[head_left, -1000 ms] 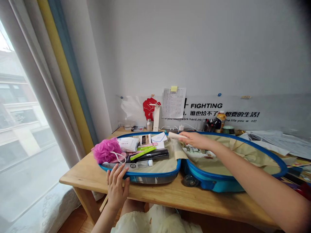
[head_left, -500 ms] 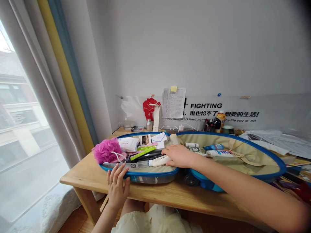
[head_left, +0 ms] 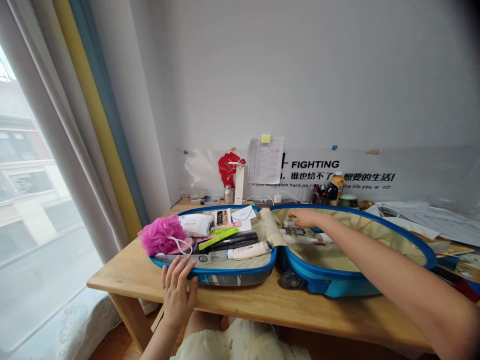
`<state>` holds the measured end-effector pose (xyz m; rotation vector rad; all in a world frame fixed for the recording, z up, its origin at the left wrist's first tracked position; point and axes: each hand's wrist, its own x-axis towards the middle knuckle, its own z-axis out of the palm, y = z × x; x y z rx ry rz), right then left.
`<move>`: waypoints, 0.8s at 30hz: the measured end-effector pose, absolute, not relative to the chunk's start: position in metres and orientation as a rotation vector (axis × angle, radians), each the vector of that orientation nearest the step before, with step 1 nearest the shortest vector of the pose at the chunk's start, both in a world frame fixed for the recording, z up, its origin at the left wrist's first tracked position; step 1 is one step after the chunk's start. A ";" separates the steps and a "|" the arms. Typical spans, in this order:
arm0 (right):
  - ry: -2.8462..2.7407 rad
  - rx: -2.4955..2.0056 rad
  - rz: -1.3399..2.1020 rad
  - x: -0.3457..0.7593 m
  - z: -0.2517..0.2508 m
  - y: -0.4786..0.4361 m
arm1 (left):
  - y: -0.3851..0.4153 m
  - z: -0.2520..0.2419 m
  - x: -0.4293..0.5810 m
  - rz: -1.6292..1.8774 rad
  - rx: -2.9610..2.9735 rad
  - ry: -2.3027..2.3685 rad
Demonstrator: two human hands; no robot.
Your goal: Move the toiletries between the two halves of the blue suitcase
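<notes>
An open suitcase (head_left: 232, 272) with a blue rim lies across the table. My left hand (head_left: 179, 285) rests its spread fingers on the front rim of the left half. Near those fingers sit a pink bath puff (head_left: 162, 235) and a clear-handled item. The left half also holds a wipes pack (head_left: 195, 224), a box of cotton swabs (head_left: 222, 217), a lime-green packet (head_left: 218, 238), black pens or similar sticks, and a white tube (head_left: 250, 250). Over the right half, my right hand (head_left: 306, 218) reaches with fingers extended just above a small white cylinder (head_left: 289, 224); contact is unclear.
The wooden table (head_left: 123, 274) carries a small jar (head_left: 228, 193), an orange-labelled bottle (head_left: 336, 189), pens and a charger (head_left: 277, 199) along the wall. Papers (head_left: 408, 220) pile at the right. A curtain and window stand at the left.
My right hand has left the white tube in the left half and moved right, over the right half's contents. My left hand stays on the rim. The view has shifted slightly.
</notes>
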<state>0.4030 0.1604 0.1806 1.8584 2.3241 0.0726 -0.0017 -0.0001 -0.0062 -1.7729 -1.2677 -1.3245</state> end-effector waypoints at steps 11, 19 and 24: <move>2.167 1.906 0.123 0.403 0.148 0.169 | -0.002 -0.004 0.001 -1.320 -1.765 -1.273; 2.517 1.902 0.142 0.361 0.198 0.135 | -0.001 -0.003 0.002 -1.315 -1.751 -1.267; 2.882 1.437 0.005 0.283 0.203 0.096 | -0.002 -0.002 0.002 -1.302 -1.756 -1.237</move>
